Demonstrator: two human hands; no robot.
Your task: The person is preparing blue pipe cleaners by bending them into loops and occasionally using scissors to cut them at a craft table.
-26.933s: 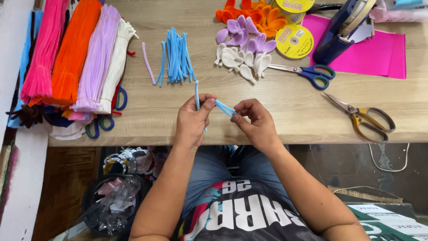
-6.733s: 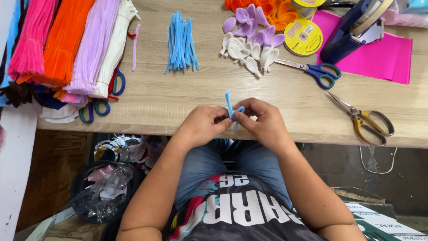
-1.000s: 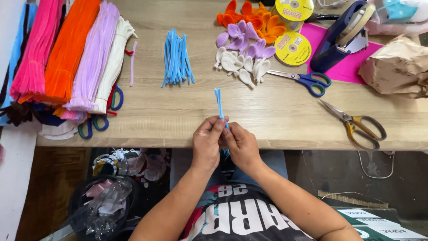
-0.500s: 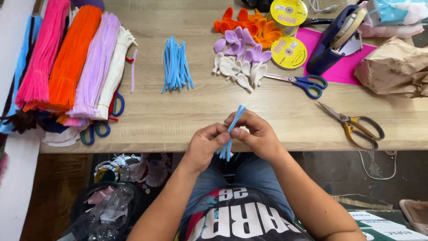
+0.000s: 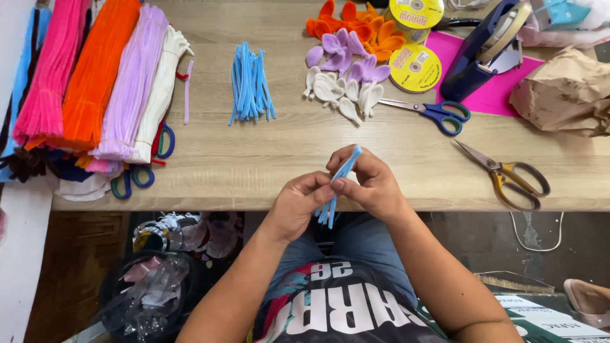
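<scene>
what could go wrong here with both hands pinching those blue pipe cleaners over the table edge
The blue pipe cleaners are pinched between the left hand and right hand past the wooden table edge, so a slipped piece would likely fall toward the lap or floor. Their cut ends stick out both ways and may prick a fingertip. The gold-handled scissors lie near the right forearm and could get knocked.

A light wooden table carries bundles of pipe cleaners at its left edge, a small blue bunch mid-table, petal shapes and ribbon spools toward the far edge, blue scissors, gold scissors near the front edge, and a brown paper bag at the right.
</scene>
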